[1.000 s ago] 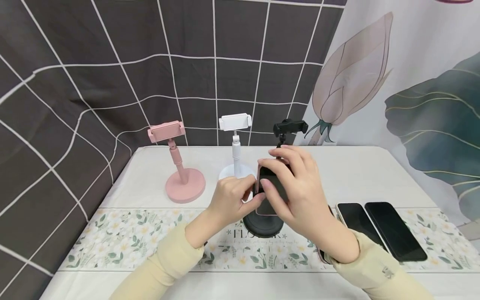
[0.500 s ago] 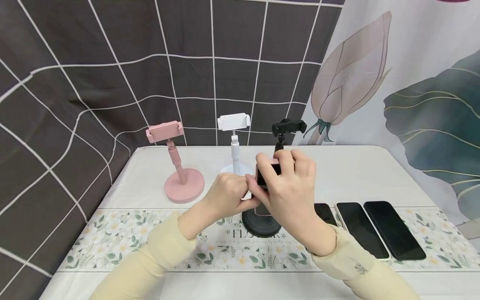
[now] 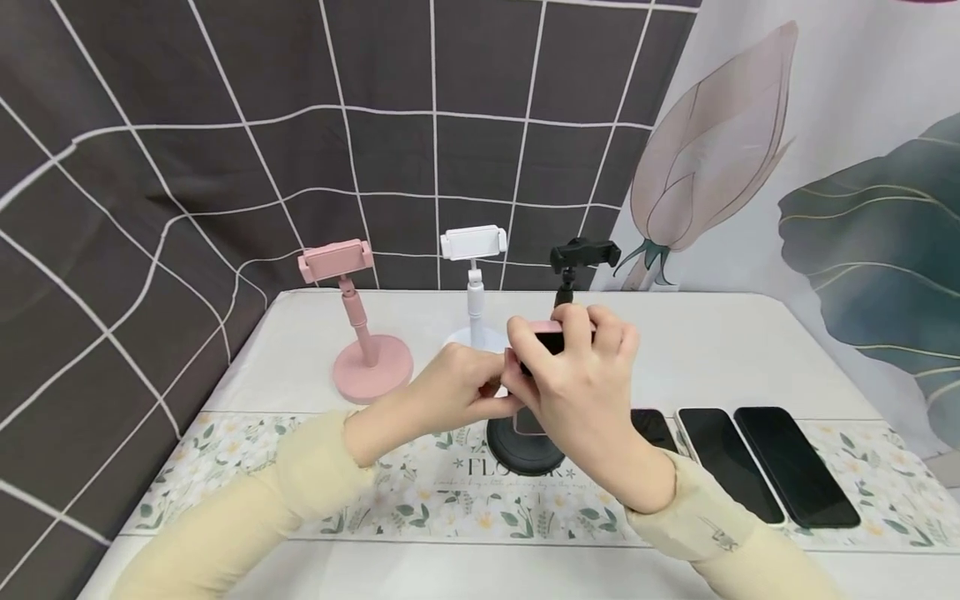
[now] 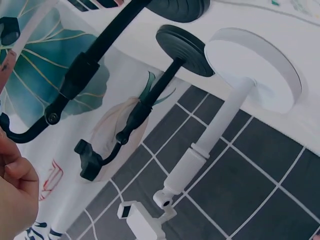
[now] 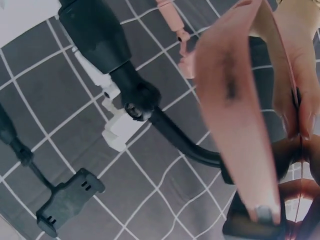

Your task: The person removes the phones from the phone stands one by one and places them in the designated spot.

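In the head view my right hand (image 3: 577, 396) grips a pink-edged smartphone (image 3: 552, 342) from above, its fingers over the dark screen. Up close in the right wrist view the pink side of the phone (image 5: 235, 110) stands against the clamp of a black phone stand (image 5: 187, 140). My left hand (image 3: 457, 387) is curled at the left of the phone and pinches the stand's clamp, though the exact grip is hidden. The stand's round black base (image 3: 525, 452) rests on the table below both hands. In the left wrist view its pole (image 4: 80, 75) rises beside my curled fingers.
Behind the hands stand a pink phone stand (image 3: 371, 367), a white phone stand (image 3: 476, 300) and another black phone stand (image 3: 585, 254). Three dark-screened phones lie at the right: a partly covered phone (image 3: 652, 428), a white-edged phone (image 3: 727, 458) and a black phone (image 3: 797, 467).
The right hand has moved slightly left and closed further over the phone, which has tilted. The left forearm has swung outward to the left. A phone lying under the right arm has come into view.
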Action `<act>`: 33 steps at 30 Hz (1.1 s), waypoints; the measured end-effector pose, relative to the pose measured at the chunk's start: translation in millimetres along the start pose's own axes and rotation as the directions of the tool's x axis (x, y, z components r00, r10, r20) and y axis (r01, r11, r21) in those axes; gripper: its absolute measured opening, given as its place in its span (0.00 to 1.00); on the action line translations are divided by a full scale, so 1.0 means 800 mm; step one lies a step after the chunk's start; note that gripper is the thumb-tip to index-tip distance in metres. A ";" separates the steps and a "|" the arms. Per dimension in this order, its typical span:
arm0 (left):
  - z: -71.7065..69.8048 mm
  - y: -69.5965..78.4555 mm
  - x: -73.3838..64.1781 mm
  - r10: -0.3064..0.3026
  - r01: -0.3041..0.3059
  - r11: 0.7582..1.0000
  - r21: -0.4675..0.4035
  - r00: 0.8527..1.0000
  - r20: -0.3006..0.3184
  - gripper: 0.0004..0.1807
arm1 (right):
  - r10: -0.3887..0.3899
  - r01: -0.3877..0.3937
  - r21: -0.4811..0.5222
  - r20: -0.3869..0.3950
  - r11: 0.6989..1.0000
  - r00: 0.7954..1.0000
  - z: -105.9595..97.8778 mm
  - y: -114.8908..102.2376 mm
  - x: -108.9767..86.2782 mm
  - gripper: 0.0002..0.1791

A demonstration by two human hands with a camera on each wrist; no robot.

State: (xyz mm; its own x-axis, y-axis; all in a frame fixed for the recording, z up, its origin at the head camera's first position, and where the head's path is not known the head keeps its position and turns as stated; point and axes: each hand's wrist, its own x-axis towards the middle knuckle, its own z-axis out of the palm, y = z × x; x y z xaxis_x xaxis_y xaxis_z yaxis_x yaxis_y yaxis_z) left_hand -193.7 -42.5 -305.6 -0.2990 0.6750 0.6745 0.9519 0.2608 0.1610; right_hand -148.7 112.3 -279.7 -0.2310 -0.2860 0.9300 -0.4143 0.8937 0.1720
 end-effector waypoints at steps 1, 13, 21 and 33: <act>0.001 0.001 0.001 -0.003 0.003 1.000 -0.019 1.000 -0.003 0.07 | 0.000 0.000 0.002 -0.003 1.000 1.000 -0.001 0.001 0.000 0.06; 0.005 0.000 -0.006 -0.016 0.009 0.995 -0.103 0.998 -0.066 0.10 | -0.035 0.032 0.061 0.046 0.998 0.998 -0.009 0.009 0.000 0.05; 0.005 -0.001 -0.008 0.007 -0.015 0.994 -0.109 0.997 -0.071 0.14 | -0.023 0.013 0.152 0.064 0.988 0.998 -0.013 0.013 -0.002 0.05; 0.004 0.002 -0.009 -0.014 0.008 0.988 -0.155 0.999 -0.036 0.15 | -0.045 0.077 0.327 -0.104 0.942 0.994 -0.010 0.025 -0.005 0.08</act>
State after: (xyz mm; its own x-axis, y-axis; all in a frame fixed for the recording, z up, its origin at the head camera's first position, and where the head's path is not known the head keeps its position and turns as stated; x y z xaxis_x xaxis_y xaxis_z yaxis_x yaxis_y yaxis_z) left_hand -190.4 -44.6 -312.6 -0.3098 0.6460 0.6977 0.9482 0.1560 0.2766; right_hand -149.1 134.1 -277.7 -0.1194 -0.2883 0.9501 -0.6959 0.7069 0.1271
